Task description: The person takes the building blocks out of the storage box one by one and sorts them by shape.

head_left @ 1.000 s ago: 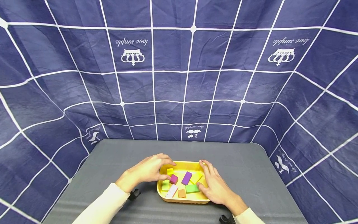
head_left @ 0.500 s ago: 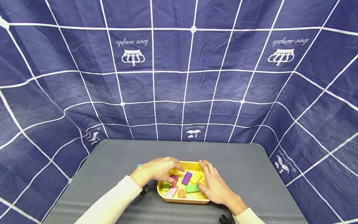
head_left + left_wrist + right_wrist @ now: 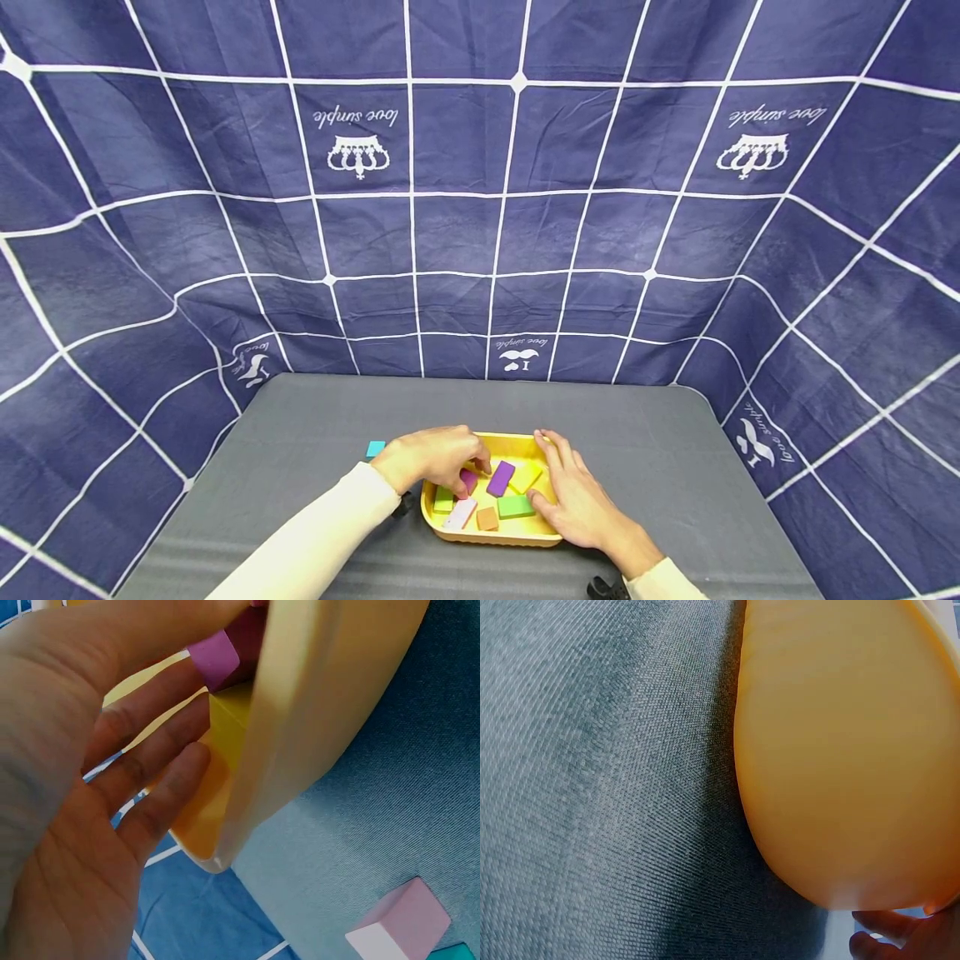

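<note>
A yellow tray (image 3: pixel 504 540) holds several small colored blocks. My left hand (image 3: pixel 431 454) reaches over its left side, with the thumb and fingers on either side of a magenta block (image 3: pixel 468 481). In the left wrist view, that magenta block (image 3: pixel 215 661) lies between the thumb and the extended fingers, beside a yellow block (image 3: pixel 231 720); firm contact cannot be made out. My right hand (image 3: pixel 581 504) holds the tray's right side, its thumb inside near a green block (image 3: pixel 516 506). The right wrist view shows mostly the tray's outer wall (image 3: pixel 847 750).
Also inside the tray are purple (image 3: pixel 501 478), orange (image 3: pixel 487 518), pale pink (image 3: pixel 461 514) and lime (image 3: pixel 443 500) blocks. A cyan block (image 3: pixel 376 448) and a pink block (image 3: pixel 405 919) lie outside, left of it. Blue gridded cloth (image 3: pixel 480 233) surrounds the grey table (image 3: pixel 637 442).
My left hand has moved rightward and down into the tray, around the magenta block. The cyan block behind its wrist has come into sight. My right hand has stayed on the tray.
</note>
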Motion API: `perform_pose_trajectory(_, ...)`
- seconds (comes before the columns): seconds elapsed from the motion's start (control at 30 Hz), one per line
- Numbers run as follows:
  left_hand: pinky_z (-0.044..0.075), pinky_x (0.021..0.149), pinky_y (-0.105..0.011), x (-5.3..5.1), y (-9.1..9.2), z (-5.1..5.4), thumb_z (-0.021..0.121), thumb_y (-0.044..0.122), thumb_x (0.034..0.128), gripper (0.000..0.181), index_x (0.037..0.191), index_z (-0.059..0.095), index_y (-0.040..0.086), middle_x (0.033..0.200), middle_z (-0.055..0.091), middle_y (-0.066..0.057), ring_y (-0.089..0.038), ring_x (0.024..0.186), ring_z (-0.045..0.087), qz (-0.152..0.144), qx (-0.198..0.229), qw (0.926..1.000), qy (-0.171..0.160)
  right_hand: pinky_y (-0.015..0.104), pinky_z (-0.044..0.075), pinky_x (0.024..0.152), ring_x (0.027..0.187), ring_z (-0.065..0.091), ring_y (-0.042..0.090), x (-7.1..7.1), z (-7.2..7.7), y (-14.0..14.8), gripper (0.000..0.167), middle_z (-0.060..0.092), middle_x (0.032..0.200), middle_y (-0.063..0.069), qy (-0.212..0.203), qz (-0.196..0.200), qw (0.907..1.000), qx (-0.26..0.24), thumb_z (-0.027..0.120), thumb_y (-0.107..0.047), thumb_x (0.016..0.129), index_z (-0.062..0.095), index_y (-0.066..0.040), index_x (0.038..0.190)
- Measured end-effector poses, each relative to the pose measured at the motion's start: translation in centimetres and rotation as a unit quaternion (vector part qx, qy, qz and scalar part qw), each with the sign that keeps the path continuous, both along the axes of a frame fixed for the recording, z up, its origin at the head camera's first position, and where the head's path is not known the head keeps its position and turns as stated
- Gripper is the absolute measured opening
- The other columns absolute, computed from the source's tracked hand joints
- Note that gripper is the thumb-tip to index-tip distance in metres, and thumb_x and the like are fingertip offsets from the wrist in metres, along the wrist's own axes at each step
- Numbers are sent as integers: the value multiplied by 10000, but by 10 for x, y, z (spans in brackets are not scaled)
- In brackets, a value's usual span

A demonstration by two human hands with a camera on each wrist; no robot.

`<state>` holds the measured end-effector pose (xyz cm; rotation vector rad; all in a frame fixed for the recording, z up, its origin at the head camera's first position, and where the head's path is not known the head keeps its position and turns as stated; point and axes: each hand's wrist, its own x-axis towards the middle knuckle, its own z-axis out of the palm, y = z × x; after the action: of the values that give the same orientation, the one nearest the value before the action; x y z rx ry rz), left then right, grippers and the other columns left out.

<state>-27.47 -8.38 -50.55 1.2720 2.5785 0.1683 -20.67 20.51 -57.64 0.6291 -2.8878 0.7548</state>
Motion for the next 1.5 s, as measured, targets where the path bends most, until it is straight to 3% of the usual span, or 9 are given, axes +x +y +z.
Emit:
perform_pose_trajectory(0.33, 549, 824, -144, -1, -6, -3, 1067, 225, 865, 267, 1068, 894, 218, 951, 794, 154, -6, 857, 653, 19, 163, 9998, -60, 642, 574, 1200, 1483, 600, 396, -1, 0, -4, 897, 422, 1814, 118, 20, 14, 10000, -62, 785, -307, 1024, 393, -61, 1792)
perform_pose_trajectory(0.47, 533, 805, -140, -1, -7, -3, 1060, 238, 877, 248, 1060, 893, 223, 927, 776, 162, 38, 824, 576, -19, 216, 9998, 15, 645, 582, 1184, 1460, 612, 406, 0, 0, -4, 901, 436, 1800, 140, 135, 42, 9999, -44, 786, -306, 1016, 399, -39, 1785)
perform_pose_trajectory(0.63, 532, 810, -140, 1, -8, -2, 1039, 225, 900, 210, 1044, 887, 242, 906, 756, 179, 44, 827, 576, -33, 371, 9993, 44, 645, 592, 1163, 1434, 628, 405, 1, 1, -4, 893, 464, 1778, 147, 281, 58, 9996, -68, 797, -297, 1000, 424, -22, 1764)
perform_pose_trajectory(0.87, 515, 780, -142, 6, -7, 1, 977, 200, 948, 189, 1114, 889, 223, 918, 768, 141, 26, 809, 576, -40, 576, 9982, 165, 646, 573, 1202, 1471, 604, 406, 1, 1, -3, 910, 432, 1811, 130, 127, 27, 9999, 17, 787, -320, 1017, 394, -40, 1789)
perform_pose_trajectory(1.1, 605, 928, -189, 15, -13, 3, 932, 207, 986, 250, 1228, 880, 168, 1101, 827, 103, -80, 976, 734, -74, 811, 9954, 514, 640, 573, 1209, 1494, 587, 394, 0, -1, -1, 914, 405, 1828, 123, -9, 4, 10000, 9, 782, -311, 1028, 374, -49, 1803)
perform_pose_trajectory(1.33, 653, 1076, -294, 22, -23, 1, 905, 207, 1020, 284, 1299, 867, 169, 1261, 845, 56, -75, 1128, 753, 91, 1020, 9917, 772, 646, 582, 1191, 1472, 601, 408, -1, 0, -1, 908, 428, 1807, 143, 158, 22, 9999, -21, 796, -303, 1012, 401, -34, 1785)
perform_pose_trajectory(1.5, 658, 1069, -315, 28, -33, -4, 886, 224, 1045, 272, 1310, 866, 164, 1270, 841, 52, -90, 1135, 753, 191, 1172, 9882, 966, 638, 579, 1199, 1481, 601, 404, 0, -1, -1, 911, 428, 1810, 144, 141, 17, 9999, -26, 795, -305, 1015, 396, -37, 1789)
